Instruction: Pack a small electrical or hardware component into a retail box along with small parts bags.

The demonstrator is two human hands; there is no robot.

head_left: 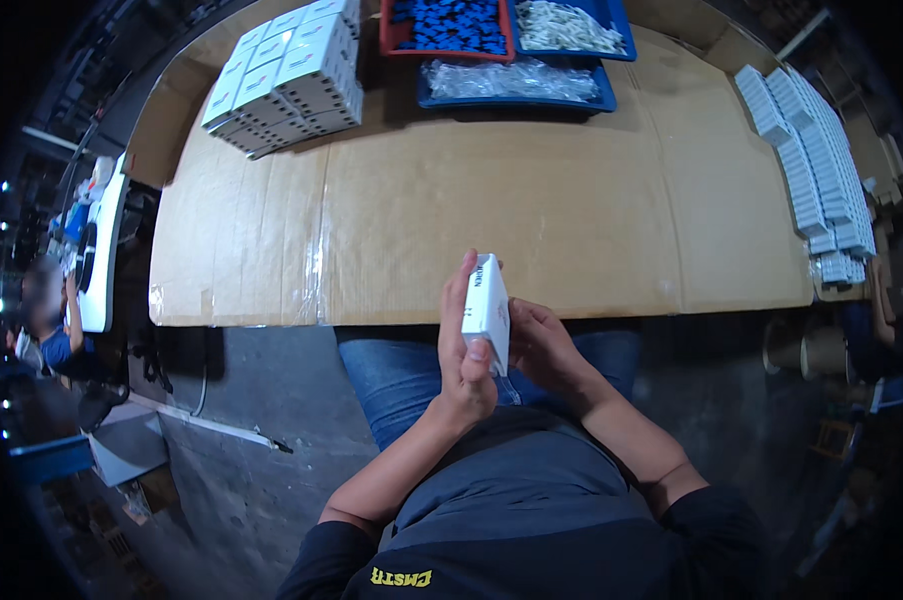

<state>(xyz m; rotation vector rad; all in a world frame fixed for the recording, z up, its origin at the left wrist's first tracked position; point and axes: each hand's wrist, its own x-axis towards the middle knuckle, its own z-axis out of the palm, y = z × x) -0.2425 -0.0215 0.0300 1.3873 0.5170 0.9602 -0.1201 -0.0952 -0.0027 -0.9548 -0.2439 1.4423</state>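
Observation:
A small white carton (485, 305) with dark print is held upright on its edge over the near edge of the table, in front of my body. My left hand (460, 350) grips it, with the thumb across the near end and the fingers along the left side. My right hand (544, 342) is at the carton's right side, its fingers bent and partly hidden behind the box. Whether those fingers press on the carton or hold something else I cannot make out.
On the cardboard-covered table (421, 220) a block of stacked white boxes (286, 75) stands far left. At the back are a red tray (386, 45) of blue pieces, a blue tray (628, 40) of white pieces and a blue tray (516, 105) of clear bags. Small white cartons (811, 160) line the right.

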